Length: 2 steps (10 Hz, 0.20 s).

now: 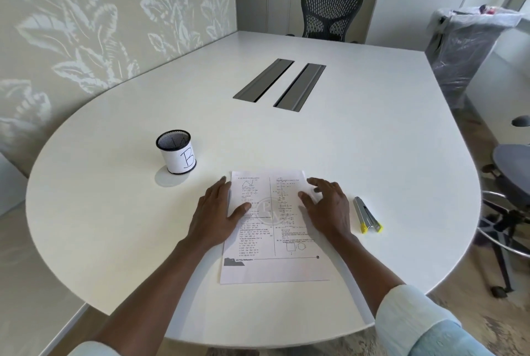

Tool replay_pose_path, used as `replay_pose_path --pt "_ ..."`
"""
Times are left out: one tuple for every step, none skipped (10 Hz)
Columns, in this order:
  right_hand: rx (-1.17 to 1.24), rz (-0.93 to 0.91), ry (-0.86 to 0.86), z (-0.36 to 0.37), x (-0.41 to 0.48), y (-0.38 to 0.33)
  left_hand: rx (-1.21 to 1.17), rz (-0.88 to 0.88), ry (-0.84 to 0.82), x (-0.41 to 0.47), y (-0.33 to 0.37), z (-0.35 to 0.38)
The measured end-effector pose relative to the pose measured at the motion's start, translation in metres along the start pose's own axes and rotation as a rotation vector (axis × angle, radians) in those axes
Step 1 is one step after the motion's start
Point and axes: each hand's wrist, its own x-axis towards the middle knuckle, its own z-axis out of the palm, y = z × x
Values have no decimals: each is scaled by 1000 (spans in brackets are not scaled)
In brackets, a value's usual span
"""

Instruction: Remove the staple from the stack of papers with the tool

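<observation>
A stack of printed papers [263, 241] lies flat on the white table [372, 155] near its front edge. My left hand [216, 212] rests flat along the stack's left edge, thumb on the page. On the stack's right side lies my right hand [327, 206], fingers spread and holding nothing. The tool, a grey metal staple remover with yellow tips [367, 215], sits on the table just right of my right hand, untouched. I cannot make out the staple.
A black mesh pen cup [177, 152] labelled B stands left of the papers. Two grey cable slots [279, 84] run across the table's middle. A black office chair [331, 13] is at the far end, a bagged bin [470, 46] and stool at right.
</observation>
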Motion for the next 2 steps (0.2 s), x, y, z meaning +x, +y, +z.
replay_pose_path --pt "-51 -114 -7 -2 1 -1 43 74 3 -5 3 -10" --pt "-106 -242 36 -26 25 -26 101 194 156 11 13 -42"
